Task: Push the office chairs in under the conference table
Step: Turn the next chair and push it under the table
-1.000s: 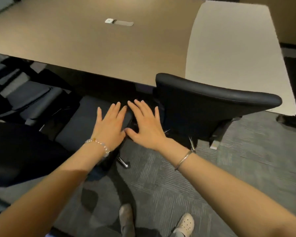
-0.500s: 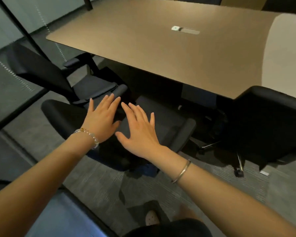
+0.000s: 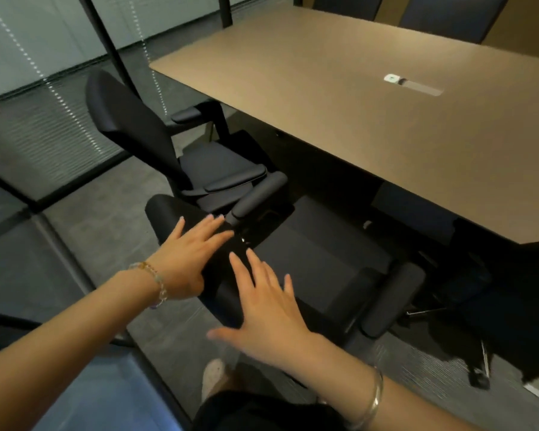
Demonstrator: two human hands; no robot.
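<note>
A black office chair (image 3: pixel 318 262) stands right in front of me, its seat facing the brown conference table (image 3: pixel 339 98) and partly under its edge. My left hand (image 3: pixel 189 259) lies flat on the top of its backrest, fingers spread. My right hand (image 3: pixel 268 309) hovers open over the backrest edge, fingers apart; contact is unclear. A second black chair (image 3: pixel 156 144) stands to the left, pulled out from the table's corner. A third chair's dark back (image 3: pixel 511 290) shows at the right edge.
A glass partition with dark frames (image 3: pixel 44 104) runs along the left, close behind the second chair. Two more chair backs (image 3: pixel 442 14) stand at the table's far side. A small cable hatch (image 3: pixel 413 85) sits in the tabletop. My shoe (image 3: pixel 213 377) is on grey carpet.
The view has swung left from the right chair to the middle one. Both open hands have come down onto its backrest, and the second chair and glass wall have come into view.
</note>
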